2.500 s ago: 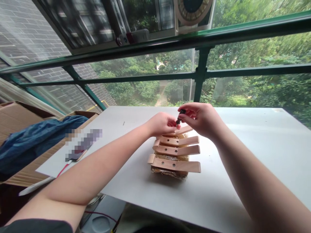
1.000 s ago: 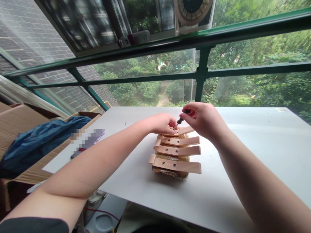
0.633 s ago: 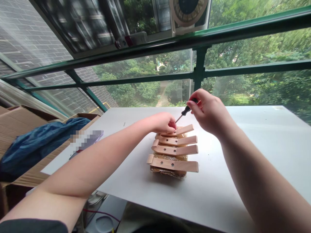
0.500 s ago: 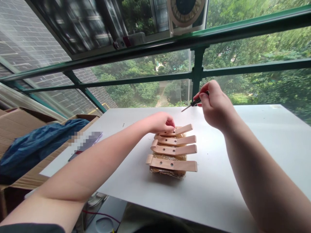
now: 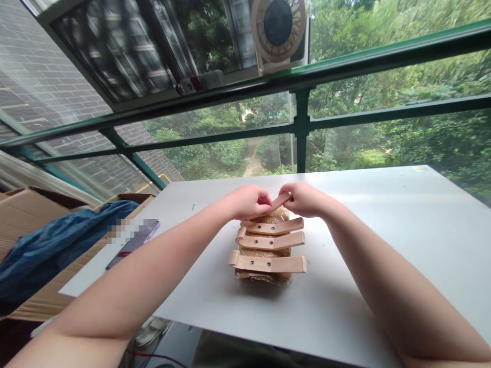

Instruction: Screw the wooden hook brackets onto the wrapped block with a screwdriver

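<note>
Several pale wooden pieces, the nearest one [image 5: 286, 263] fitted with two dark screws, lie across a bundle wrapped in clear plastic and brown material [image 5: 264, 278] on a white table. My left hand [image 5: 251, 202] pinches the farthest wooden piece [image 5: 280, 203] near its middle. At that piece's raised right end, my right hand [image 5: 305, 199] has its fingers closed on it. Something dark shows between the right fingers; the rest of it is hidden.
The white table [image 5: 337, 306] stands by a green-railed window. A flat, purple-edged object [image 5: 134, 243] lies at the table's left edge. Beyond that edge is a cardboard box [image 5: 38, 209] with blue cloth [image 5: 65, 230]. A round fan [image 5: 279, 23] stands at the top.
My right hand has come down and left to the farthest wooden piece, which is now tilted more. The screwdriver's shaft no longer shows. The camera view has shifted slightly.
</note>
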{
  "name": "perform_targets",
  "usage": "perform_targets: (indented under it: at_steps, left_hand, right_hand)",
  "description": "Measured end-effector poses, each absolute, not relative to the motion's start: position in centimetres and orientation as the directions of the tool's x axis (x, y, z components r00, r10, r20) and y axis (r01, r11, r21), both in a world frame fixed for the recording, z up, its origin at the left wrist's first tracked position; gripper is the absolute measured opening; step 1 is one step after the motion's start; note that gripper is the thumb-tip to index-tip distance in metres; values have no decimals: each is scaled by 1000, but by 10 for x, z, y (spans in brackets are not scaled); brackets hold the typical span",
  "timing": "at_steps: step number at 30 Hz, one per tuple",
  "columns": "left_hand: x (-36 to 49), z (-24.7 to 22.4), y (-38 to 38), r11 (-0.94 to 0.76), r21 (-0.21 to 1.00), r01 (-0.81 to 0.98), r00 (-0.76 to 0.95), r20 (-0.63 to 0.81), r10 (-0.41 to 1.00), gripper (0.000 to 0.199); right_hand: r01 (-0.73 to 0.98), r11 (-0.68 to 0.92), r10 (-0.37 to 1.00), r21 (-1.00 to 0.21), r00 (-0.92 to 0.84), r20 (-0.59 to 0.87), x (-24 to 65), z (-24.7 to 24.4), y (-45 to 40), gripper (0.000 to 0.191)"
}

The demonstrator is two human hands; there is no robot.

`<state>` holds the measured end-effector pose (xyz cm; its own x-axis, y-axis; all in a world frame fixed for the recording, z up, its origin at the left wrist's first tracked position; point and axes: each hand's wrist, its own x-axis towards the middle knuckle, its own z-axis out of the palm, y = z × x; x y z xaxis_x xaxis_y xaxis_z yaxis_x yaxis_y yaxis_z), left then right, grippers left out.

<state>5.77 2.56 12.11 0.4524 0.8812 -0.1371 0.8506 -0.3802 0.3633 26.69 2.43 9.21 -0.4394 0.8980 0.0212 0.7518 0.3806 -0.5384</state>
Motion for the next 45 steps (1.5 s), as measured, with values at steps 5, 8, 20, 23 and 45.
perform_targets:
  at_steps: [5, 8, 20, 23, 45]
  left_hand:
    - [59, 121, 28, -373, 400, 837, 445, -102, 890, 25]
    - [63, 119, 28, -392, 432, 812, 464, -72, 883, 26]
    - [74, 111, 27, -430, 454, 780, 513, -71, 855, 22]
    - [74, 110, 27, -429, 465, 775, 521, -85, 849, 20]
    - [78, 104, 27, -519, 325, 791, 570, -81, 818, 18]
  right_hand:
    - [748, 388, 892, -539, -452, 15, 281, 103, 24, 20]
    - [754, 383, 881, -534, -471, -34, 293, 108, 24, 20]
    - [791, 364, 853, -492, -495, -164, 303, 106, 25, 17]
    - [794, 368, 848, -484, -500, -175, 303, 107, 25, 15]
    - [826, 436, 843, -356, -514, -161, 299, 106, 24, 14]
